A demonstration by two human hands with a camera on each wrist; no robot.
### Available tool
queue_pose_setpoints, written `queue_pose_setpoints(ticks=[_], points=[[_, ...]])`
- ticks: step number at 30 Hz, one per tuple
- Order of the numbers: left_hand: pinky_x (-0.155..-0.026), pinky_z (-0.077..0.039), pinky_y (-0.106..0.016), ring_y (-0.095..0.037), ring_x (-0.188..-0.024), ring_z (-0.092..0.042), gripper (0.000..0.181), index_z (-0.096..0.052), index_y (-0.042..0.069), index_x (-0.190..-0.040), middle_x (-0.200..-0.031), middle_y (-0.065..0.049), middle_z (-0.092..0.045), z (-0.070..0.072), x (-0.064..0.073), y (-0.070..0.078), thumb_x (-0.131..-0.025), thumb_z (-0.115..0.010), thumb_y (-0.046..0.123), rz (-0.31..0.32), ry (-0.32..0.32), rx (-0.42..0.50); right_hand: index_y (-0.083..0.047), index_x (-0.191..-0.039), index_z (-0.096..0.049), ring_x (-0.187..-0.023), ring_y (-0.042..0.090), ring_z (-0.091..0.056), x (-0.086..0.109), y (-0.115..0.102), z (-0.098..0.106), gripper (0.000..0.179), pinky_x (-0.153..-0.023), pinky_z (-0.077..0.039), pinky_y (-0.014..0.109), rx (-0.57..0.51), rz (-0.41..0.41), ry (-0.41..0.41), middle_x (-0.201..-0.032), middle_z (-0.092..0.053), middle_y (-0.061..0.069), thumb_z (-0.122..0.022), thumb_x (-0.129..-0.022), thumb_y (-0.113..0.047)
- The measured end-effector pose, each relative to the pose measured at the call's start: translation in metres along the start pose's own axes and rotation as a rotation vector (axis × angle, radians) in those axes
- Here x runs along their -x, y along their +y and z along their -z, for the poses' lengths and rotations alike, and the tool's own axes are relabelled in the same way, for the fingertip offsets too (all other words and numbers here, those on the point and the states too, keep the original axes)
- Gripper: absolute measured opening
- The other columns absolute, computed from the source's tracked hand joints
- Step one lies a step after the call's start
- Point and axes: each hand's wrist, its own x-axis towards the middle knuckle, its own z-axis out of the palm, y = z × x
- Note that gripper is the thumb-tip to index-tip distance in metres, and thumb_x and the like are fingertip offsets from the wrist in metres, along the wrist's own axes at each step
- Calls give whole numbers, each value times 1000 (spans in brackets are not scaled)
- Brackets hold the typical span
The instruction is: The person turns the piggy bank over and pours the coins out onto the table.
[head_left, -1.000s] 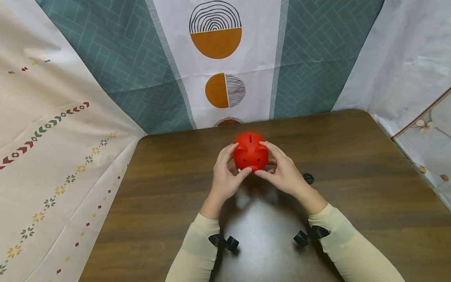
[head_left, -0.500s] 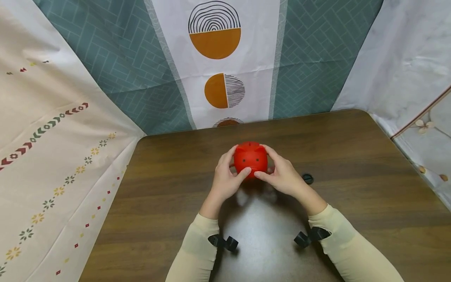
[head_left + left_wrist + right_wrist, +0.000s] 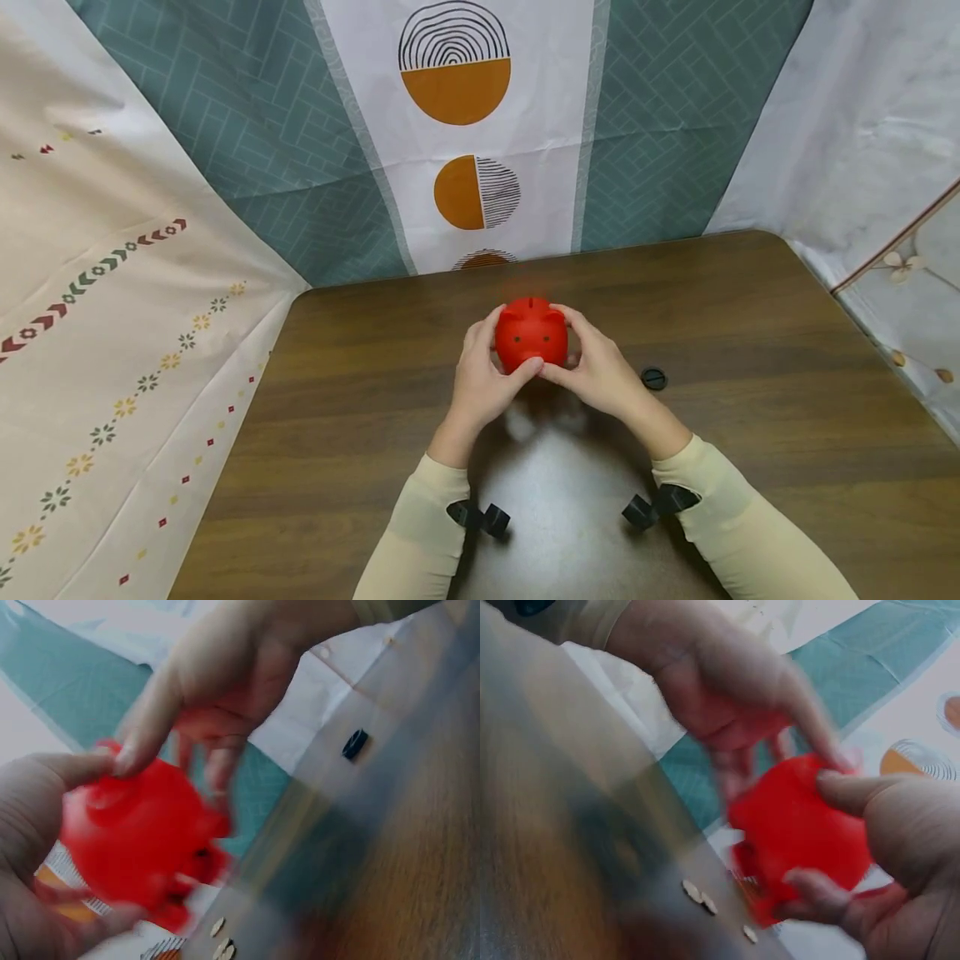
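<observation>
A red piggy bank [image 3: 531, 332] with a coin slot on top and a snout toward me is held above the table between both hands. My left hand [image 3: 483, 379] grips its left side, thumb at the front by the snout. From the right side my right hand [image 3: 600, 371] grips it, and the two thumbs meet under the face. The wrist views are blurred; there the piggy bank [image 3: 139, 832] shows its stubby feet and a dark spot between them. Behind it on the table lie small flat gold coins [image 3: 692, 890], hidden in the head view.
Right of my right hand, a round black slotted plug [image 3: 654, 378] lies on the brown wooden table [image 3: 360, 400]. Patterned cloths hang behind the table's far edge and along both sides. A black wrist camera [image 3: 480, 518] sits on each cream sleeve.
The piggy bank tipped its face up and its slot away, coming lower, then tilted slightly back so the slot shows again. Both hands keep their grip; the plug stays where it was.
</observation>
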Motion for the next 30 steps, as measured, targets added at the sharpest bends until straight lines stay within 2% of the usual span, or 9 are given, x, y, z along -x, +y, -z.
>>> queue_pose_setpoints(ticks=[3,7,10,14,16,18,25,27,30], points=[[-81,-54,-38,-22,-108,-53,85,-33,23,-148,-132,-6,-46,-1,1,-3,-79,-69,57,160,-108,-142,-21,-150,-27,-67,26,-66,1,4,0,84,-65,-57,32,-18,-130,-109,-135,-49,15,-76,-83,-33],[-82,-54,-40,-24,-109,-52,85,-31,24,-150,-134,-7,-45,-2,0,-3,-80,-66,59,203,-143,-145,-18,-152,-23,-67,31,-67,1,5,1,85,-65,-58,34,-65,-177,-146,-139,-45,19,-74,-85,-33],[-81,-55,-38,-21,-111,-50,80,-34,24,-147,-134,-5,-42,-2,0,-2,-82,-72,48,94,-65,-47,-22,-150,-27,-76,29,-68,1,4,1,83,-69,-58,33,-36,-85,-66,-142,-43,16,-76,-83,-29],[-88,-53,-41,-25,-123,-44,71,-44,13,-136,-141,-10,-33,-2,-2,5,-76,-81,15,-227,95,176,-17,-143,-38,-105,34,-62,0,-2,1,79,-79,-56,41,-45,191,117,-153,-30,10,-81,-77,-10],[-89,-52,-44,-28,-126,-41,70,-46,8,-131,-143,-15,-31,1,-1,14,-72,-83,5,-328,144,212,-16,-141,-40,-114,38,-58,0,-5,1,79,-80,-56,43,-68,272,155,-156,-23,7,-81,-74,-3],[-86,-53,-48,-32,-124,-42,70,-46,5,-130,-140,-20,-33,5,2,22,-71,-82,1,-343,161,194,-16,-142,-40,-112,41,-58,1,-6,0,80,-76,-57,42,-90,282,145,-156,-23,7,-80,-74,-1],[-85,-53,-49,-33,-124,-45,77,-40,3,-142,-140,-21,-36,10,5,40,-75,-79,2,-201,109,164,-30,-150,-31,-109,37,-61,0,-3,4,85,-73,-58,38,-37,130,99,-157,-24,1,-78,-81,-15],[-85,-52,-49,-35,-124,-45,79,-39,2,-143,-141,-23,-35,9,4,37,-75,-79,0,-238,106,161,-30,-150,-32,-107,37,-62,0,-2,4,85,-73,-58,37,-22,145,112,-157,-25,1,-78,-81,-16],[-86,-52,-48,-36,-126,-44,79,-40,1,-141,-144,-25,-33,6,1,26,-73,-80,0,-371,130,142,-18,-148,-37,-106,38,-62,0,-1,4,85,-73,-58,41,-24,272,173,-155,-27,9,-81,-76,-8]])
